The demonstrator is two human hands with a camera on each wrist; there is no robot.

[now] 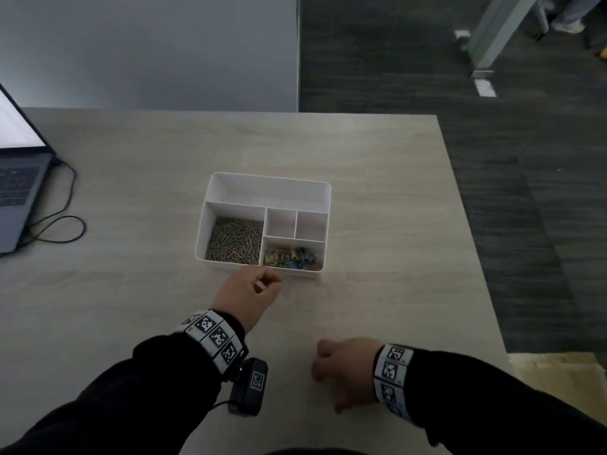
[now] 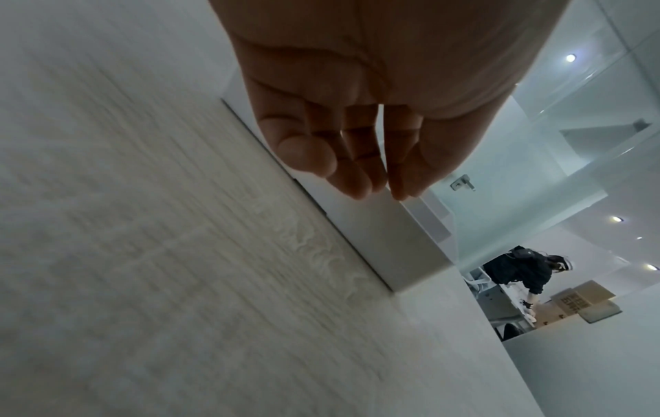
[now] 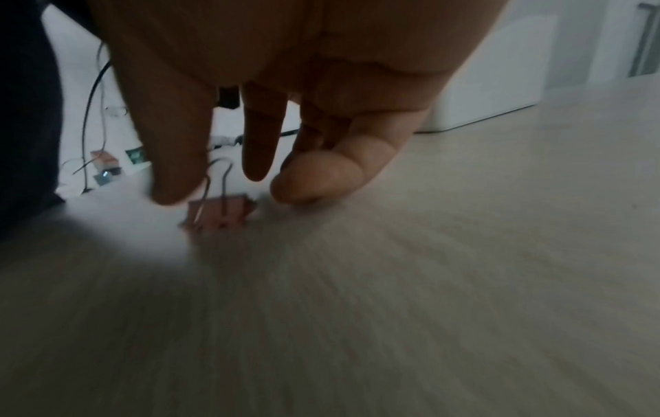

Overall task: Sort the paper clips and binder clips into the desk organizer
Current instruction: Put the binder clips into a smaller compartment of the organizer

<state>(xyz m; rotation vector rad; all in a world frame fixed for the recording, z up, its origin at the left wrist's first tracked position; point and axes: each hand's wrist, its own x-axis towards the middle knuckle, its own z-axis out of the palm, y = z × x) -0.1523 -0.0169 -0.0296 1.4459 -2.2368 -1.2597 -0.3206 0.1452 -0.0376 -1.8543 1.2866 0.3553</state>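
Observation:
The white desk organizer [image 1: 269, 180] stands mid-table; its left compartment holds a heap of paper clips [image 1: 235, 239] and its front right compartment holds coloured binder clips [image 1: 289, 256]. My left hand [image 1: 266, 280] hovers at the organizer's front wall [image 2: 385, 239] with relaxed fingers [image 2: 357, 180] held together and nothing in them. My right hand [image 1: 320, 366] is low over the table nearer me. The right wrist view shows a pink binder clip [image 3: 221, 215] lying on the table under that hand [image 3: 234, 194], with the thumb [image 3: 171, 186] against its wire handle and the other fingertips [image 3: 307, 183] apart from it.
An open laptop [image 1: 19, 192] with a looping black cable [image 1: 62, 221] sits at the left edge. The table's right edge [image 1: 460, 192] drops to dark carpet. A black wrist camera [image 1: 249, 385] hangs below my left wrist. Another person [image 2: 518, 270] works far off.

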